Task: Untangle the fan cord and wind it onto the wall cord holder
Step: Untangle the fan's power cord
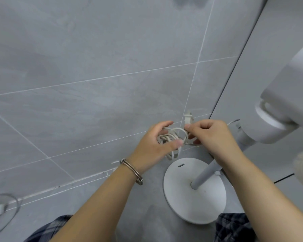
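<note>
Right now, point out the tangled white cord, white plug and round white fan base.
tangled white cord (171, 135): head view, loops.
white plug (188, 119): head view, body.
round white fan base (182, 205): head view, top.

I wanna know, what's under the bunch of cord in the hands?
The fan's round white base lies below the cord bundle, on the grey floor. The right hand covers where the cord runs on.

White fan cord (171, 137), bunched in tangled loops, plug (188, 118) sticking upward, above fan base (194, 198)
</note>
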`<state>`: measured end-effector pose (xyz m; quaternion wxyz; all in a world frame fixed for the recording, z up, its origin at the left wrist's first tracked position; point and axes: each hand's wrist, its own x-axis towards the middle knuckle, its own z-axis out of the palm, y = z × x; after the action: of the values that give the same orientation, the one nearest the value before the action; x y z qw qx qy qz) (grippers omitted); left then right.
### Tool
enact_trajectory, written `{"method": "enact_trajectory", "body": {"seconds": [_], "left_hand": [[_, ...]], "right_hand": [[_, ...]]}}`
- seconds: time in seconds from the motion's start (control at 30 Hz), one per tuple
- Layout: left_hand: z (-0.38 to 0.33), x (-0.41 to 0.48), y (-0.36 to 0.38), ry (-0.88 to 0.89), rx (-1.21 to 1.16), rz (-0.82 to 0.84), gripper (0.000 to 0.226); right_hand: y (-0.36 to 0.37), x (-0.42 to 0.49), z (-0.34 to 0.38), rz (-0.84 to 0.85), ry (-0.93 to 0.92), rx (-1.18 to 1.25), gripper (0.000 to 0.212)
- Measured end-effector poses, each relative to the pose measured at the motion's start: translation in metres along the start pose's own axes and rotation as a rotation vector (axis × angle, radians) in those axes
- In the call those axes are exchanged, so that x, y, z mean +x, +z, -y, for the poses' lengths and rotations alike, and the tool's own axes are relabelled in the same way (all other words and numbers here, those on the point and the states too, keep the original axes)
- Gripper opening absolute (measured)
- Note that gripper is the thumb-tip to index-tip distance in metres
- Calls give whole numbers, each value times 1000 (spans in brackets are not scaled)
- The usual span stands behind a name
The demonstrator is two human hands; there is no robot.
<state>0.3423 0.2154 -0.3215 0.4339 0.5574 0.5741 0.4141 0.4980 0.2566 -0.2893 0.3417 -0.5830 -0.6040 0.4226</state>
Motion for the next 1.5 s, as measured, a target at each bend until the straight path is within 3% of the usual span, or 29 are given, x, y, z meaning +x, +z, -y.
{"method": "enact_trajectory", "body": {"seconds": [0.13, 0.3, 0.5, 0.53, 0.63, 0.8, 1.0, 1.37, 1.5], "left_hand": [[4, -2, 2, 79, 195, 72, 81], [3, -1, 3, 86, 230, -83, 49], [1, -1, -1, 35, 187, -121, 40], [0, -1, -2, 37, 192, -112, 41], [-4, -3, -3, 60, 212, -85, 44], [-8, -7, -9, 151, 314, -13, 44], [-8, -11, -10, 204, 373, 92, 49], [-3, -6, -5, 198, 424, -12, 53], [0, -4, -5, 155, 473, -93, 41]], "right_hand": [[-1, 4, -5, -49, 15, 54, 24], [0, 1, -2, 13, -33, -42, 26], [-1, 3, -4, -37, -175, -198, 16], [-1, 3, -3, -10, -206, -212, 13], [0, 4, -7, 138, -263, -292, 31], [-5, 8, -16, 377, -205, -446, 57], [-10, 14, -21, 533, -77, -330, 70], [8, 14, -17, 223, -131, -52, 46], [9, 13, -14, 95, -164, 43, 38]]}}
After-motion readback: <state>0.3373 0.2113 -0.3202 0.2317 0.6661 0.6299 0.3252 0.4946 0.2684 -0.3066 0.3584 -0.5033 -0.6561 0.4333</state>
